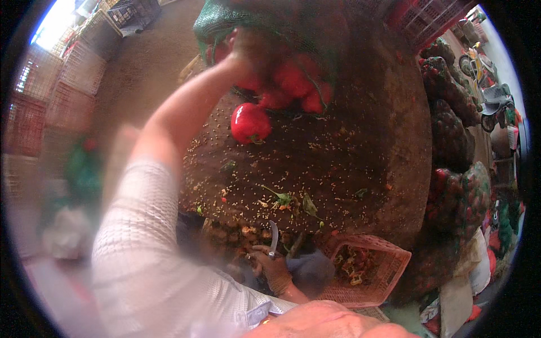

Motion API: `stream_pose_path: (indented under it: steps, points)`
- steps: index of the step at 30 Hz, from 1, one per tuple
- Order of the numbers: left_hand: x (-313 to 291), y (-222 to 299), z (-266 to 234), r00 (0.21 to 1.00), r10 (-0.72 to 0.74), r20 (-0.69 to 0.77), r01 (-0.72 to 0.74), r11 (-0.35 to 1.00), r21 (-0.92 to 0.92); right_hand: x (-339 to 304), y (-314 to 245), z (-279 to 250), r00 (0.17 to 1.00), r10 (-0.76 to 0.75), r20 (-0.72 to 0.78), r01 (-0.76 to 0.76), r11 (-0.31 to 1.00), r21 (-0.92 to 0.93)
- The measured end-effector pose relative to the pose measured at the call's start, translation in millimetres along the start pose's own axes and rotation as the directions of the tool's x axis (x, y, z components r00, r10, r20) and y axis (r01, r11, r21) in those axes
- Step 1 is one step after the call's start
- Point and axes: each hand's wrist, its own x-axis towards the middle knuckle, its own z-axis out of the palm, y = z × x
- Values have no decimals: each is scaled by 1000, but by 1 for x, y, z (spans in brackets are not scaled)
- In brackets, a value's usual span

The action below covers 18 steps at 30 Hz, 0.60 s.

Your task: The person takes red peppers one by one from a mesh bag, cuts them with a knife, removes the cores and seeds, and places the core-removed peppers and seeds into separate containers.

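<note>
The left hand [243,48] is touching a net bag [217,18], its grip too blurred to tell; near it a pepper [250,123] is lying. The right hand [273,269] is gripping a knife [274,236].

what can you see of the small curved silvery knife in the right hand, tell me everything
The small curved silvery knife has a short, narrow blade that looks like metal, bowing rightward with its tip curving back left. It points up in the picture, away from the person. The bare right hand grips it, hiding most of the handle. It is by the near edge of the brown tabletop; whether the tip touches anything is unclear.
</note>
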Motion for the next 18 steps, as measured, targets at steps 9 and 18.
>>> stream_pose_path:
  steps: [9, 18]
  points:
    - [91, 19, 22, 981, 192, 3, -187, 962, -199, 7, -3, 10, 989, 43, 138, -38, 999, -38]
    - [-39, 12, -52, 836, 522, 172, -422, 811, -406, 21, -15, 4, 998, 7, 55, -7, 1000, -6]
